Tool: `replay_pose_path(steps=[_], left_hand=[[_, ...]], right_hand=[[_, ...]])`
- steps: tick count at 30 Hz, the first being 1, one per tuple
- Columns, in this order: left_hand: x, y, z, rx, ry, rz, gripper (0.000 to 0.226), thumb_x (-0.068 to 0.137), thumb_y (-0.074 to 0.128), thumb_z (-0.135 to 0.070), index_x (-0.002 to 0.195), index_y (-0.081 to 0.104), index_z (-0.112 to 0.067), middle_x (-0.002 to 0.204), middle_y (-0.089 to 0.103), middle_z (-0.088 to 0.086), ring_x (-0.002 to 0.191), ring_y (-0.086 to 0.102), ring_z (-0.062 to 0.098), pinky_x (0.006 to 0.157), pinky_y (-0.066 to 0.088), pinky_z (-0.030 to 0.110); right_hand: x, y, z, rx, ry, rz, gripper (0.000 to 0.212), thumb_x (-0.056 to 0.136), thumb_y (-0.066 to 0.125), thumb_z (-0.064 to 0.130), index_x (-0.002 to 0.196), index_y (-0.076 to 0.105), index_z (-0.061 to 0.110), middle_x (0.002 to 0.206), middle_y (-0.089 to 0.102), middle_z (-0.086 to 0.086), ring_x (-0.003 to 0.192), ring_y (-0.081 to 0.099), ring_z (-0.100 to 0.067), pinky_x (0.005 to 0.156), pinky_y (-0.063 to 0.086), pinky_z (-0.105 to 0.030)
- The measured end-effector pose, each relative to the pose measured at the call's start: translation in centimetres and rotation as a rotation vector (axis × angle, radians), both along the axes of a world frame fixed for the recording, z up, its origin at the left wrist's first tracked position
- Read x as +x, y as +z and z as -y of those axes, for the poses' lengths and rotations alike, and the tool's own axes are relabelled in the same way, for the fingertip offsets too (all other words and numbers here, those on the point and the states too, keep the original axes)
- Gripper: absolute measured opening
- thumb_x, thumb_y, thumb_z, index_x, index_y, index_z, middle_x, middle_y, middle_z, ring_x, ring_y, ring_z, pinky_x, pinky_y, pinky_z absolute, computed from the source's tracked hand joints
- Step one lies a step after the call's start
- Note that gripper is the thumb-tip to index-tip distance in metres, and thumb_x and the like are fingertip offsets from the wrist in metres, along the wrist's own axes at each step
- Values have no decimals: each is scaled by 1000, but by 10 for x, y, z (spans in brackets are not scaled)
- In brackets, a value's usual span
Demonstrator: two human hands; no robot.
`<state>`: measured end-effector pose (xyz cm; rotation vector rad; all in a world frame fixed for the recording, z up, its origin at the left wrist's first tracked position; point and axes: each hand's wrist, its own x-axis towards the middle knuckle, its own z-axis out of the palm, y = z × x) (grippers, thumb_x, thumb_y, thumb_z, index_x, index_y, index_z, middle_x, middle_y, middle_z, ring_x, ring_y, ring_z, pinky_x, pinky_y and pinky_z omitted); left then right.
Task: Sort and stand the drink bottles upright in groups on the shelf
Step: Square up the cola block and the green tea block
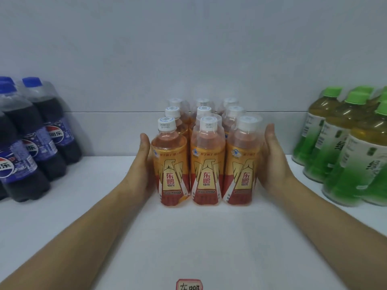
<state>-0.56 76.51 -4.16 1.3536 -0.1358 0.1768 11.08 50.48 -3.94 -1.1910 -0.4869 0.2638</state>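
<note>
Head view: flat left hand (144, 162) and right hand (272, 162), grips wide, press upright white-capped orange bottles (206, 164).

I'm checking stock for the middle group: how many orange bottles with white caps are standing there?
9 orange bottles stand between the hands: three rows of three, front to back wall. Rear ones show mostly caps; more could be hidden.

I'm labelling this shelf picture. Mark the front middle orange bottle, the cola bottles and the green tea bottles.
Front middle orange bottle (207, 176), head view, on its label.
Cola bottles (31, 147), head view, on a front bottle's label.
Green tea bottles (356, 155), head view, on a front bottle's label.
</note>
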Motion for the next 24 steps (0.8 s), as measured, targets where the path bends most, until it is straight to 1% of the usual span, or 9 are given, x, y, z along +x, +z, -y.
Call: replay_pose_path(steps=[1,3,5,7,9,11,16,21,24], left_hand=[[-8,7,-4,133,-28,16,89,85,24,-87,150,49,-31,152,54,1,139,53,24,109,47,44],[-20,16,-11,276,-64,-6,110,69,59,-89,156,34,-26,153,51,-6,138,52,17,110,46,39],[-32,13,-15,429,-27,16,95,74,86,-50,152,36,-30,146,56,-12,134,54,10,109,47,38],[-42,1,-10,626,-26,34,93,70,88,-32,148,39,-36,143,59,-10,134,54,11,110,44,36],[-45,-11,-5,588,0,51,91,66,96,-24,141,45,-33,131,68,-4,122,64,13,97,53,24],[-40,-17,4,581,51,93,83,66,97,-15,133,51,-33,121,74,-5,109,72,12,85,56,17],[-32,-27,10,654,211,111,89,60,100,-25,134,51,-30,119,74,-8,107,73,13,92,60,29],[-27,-28,10,696,251,115,95,55,100,-47,135,51,-33,119,74,-14,108,72,10,92,57,39],[-29,-29,12,736,305,111,94,53,98,-55,133,52,-38,116,73,-22,104,71,1,85,56,25]], right_hand=[[-4,6,7,-46,-16,41,98,83,39,82,157,34,19,157,44,-4,146,40,-22,122,24,-52],[-11,13,20,-124,13,104,120,63,62,85,158,30,19,156,46,-1,144,42,-20,120,30,-50],[-22,9,28,-213,10,167,135,47,86,73,157,30,20,152,51,1,140,47,-18,113,40,-44],[-34,-3,30,-295,1,232,130,43,96,58,152,37,22,143,59,4,134,53,-13,104,49,-34],[-43,-17,26,-340,1,250,119,45,99,40,148,41,27,135,64,6,127,59,-12,96,55,-30],[-47,-24,19,-326,-3,242,115,46,100,30,144,41,29,130,67,5,119,66,-16,91,58,-34],[-51,-31,5,-259,-40,247,102,51,102,13,134,46,30,119,72,2,106,72,-20,74,62,-32],[-51,-42,-5,-224,-215,287,95,50,102,15,128,51,31,113,73,12,100,73,-9,67,60,-22],[-52,-43,-4,-259,-242,313,96,50,103,24,130,50,34,114,73,11,102,73,-10,70,62,-28]])
